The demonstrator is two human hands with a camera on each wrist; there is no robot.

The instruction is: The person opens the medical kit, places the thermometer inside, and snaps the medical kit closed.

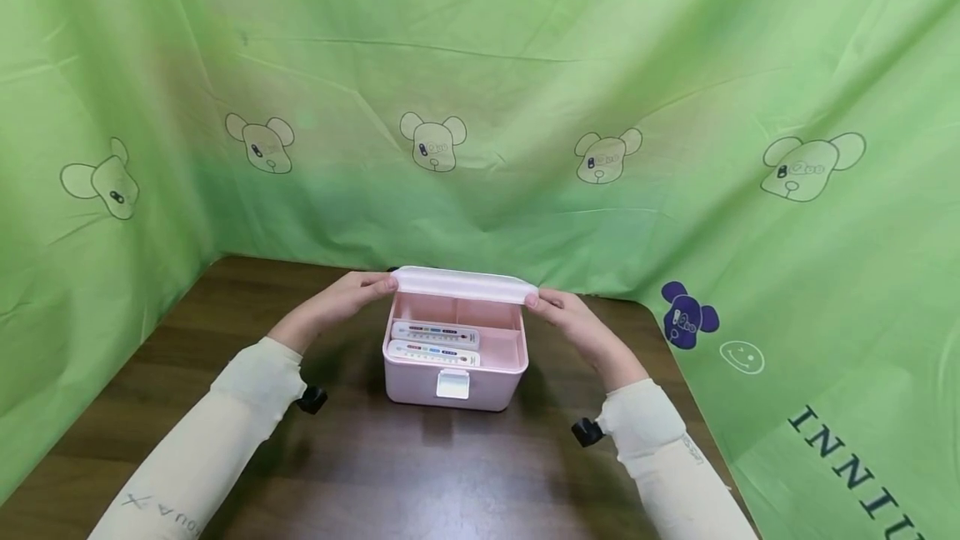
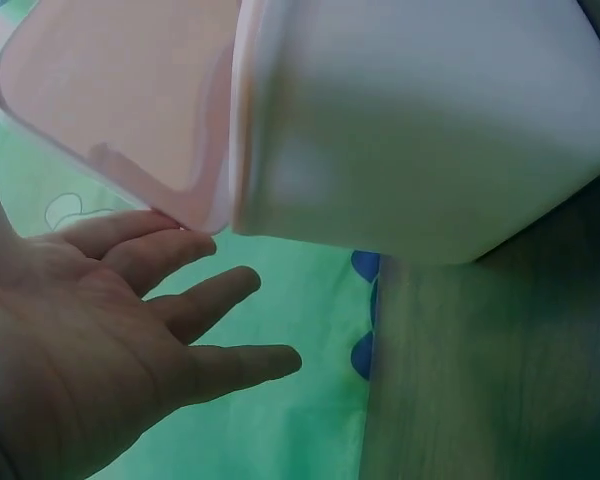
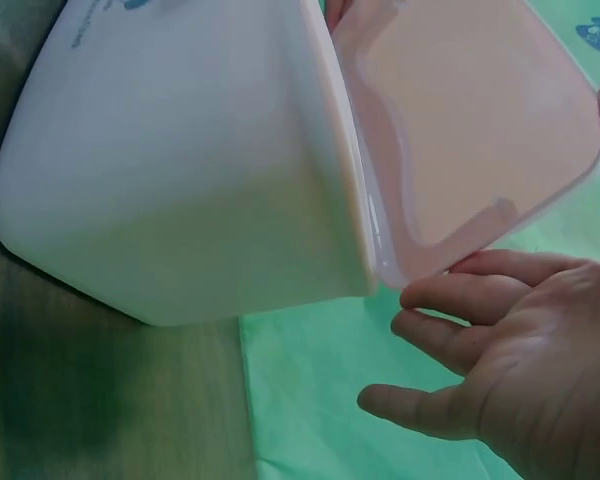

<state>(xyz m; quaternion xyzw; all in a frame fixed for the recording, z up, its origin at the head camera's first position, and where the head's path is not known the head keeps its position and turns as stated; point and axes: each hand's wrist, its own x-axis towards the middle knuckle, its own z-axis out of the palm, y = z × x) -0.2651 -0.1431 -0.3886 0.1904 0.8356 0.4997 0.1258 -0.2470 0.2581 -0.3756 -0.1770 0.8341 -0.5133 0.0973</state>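
Note:
A pale pink lidded storage box [image 1: 412, 388] stands on the table, its lid [image 1: 465, 283] raised and tilted back. My left hand [image 1: 337, 304] is at the lid's left side, thumb on the front corner. In the left wrist view its straight, spread fingers [image 2: 225, 375] reach the rear corner of the lid. Opposite, my right hand [image 1: 581, 325] has its thumb on the right front corner, and extended fingers [image 3: 460, 297] touch the rear corner in the right wrist view. Inside the box, two white thermometer-like strips [image 1: 435, 334] with printed scales lie in the front compartment.
A white latch [image 1: 452, 384] hangs on the box's front. The brown wooden table [image 1: 442, 482] extends around the box. Green curtains [image 1: 510, 207] with printed bear heads enclose the back and sides. Black cameras [image 1: 312, 399] sit at both wrists.

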